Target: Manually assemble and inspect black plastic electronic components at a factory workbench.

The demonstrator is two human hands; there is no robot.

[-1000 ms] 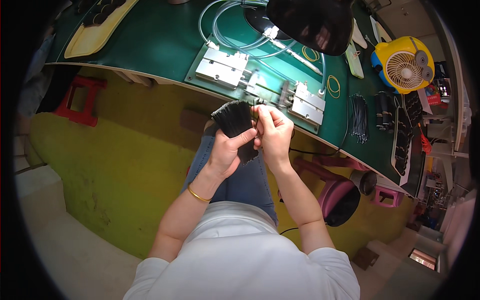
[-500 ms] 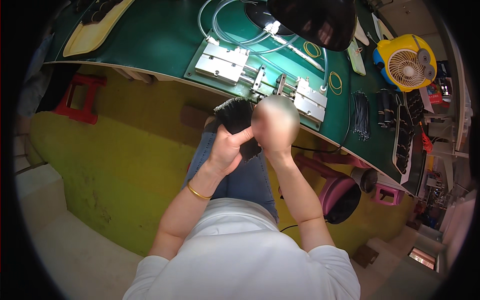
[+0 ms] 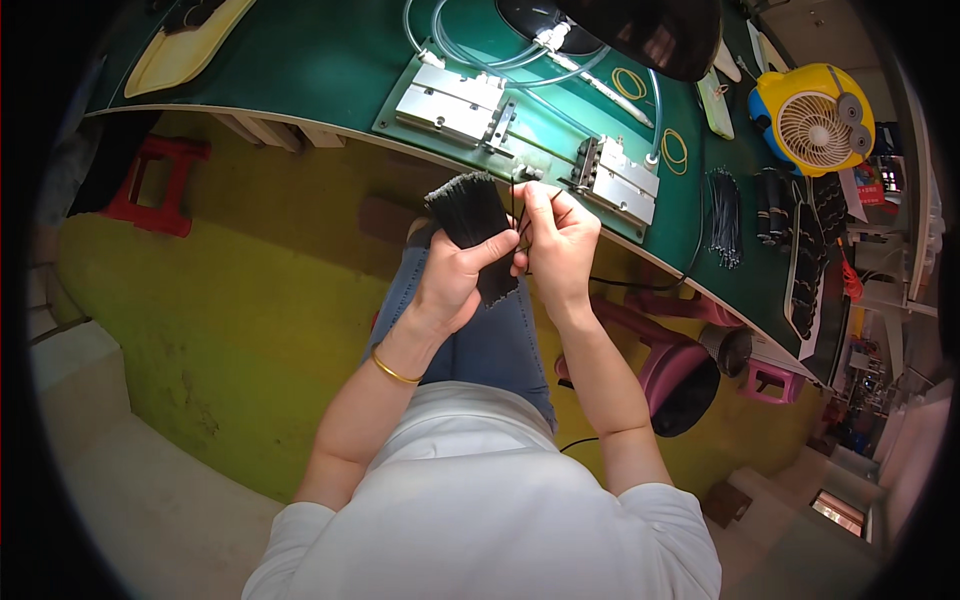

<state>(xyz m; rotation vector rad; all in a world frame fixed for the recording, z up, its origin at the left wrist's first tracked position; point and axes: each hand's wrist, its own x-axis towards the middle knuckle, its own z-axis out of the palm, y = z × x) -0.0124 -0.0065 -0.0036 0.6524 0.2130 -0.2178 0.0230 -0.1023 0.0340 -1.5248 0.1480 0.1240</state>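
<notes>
My left hand (image 3: 452, 278) is closed round a thick bundle of thin black cables (image 3: 472, 210), its thumb lying across the front. The bundle's cut-looking ends fan out at the top, and its lower end shows below the fingers. Beside it, my right hand (image 3: 563, 248) pinches thin black strands between thumb and fingers, close to my left thumb. Whether these strands are still part of the bundle, I cannot tell. Just beyond both hands, at the bench edge, lies a fixture with a left metal block (image 3: 450, 103) and a right metal block (image 3: 622, 182), joined by hoses.
A black lamp (image 3: 640, 35) overhangs the green bench (image 3: 310, 70). To the right are a yellow fan (image 3: 815, 125), loose black cables (image 3: 723, 215) and black rolls (image 3: 770, 210). A yellow tray (image 3: 185, 60) lies far left. Stools stand below, one red (image 3: 160, 185), one pink (image 3: 675, 375).
The fixture's two inner clamps have drawn apart toward their blocks. My right hand, blurred before, now shows its pinch on the strands. My left hand keeps hold of the bundle.
</notes>
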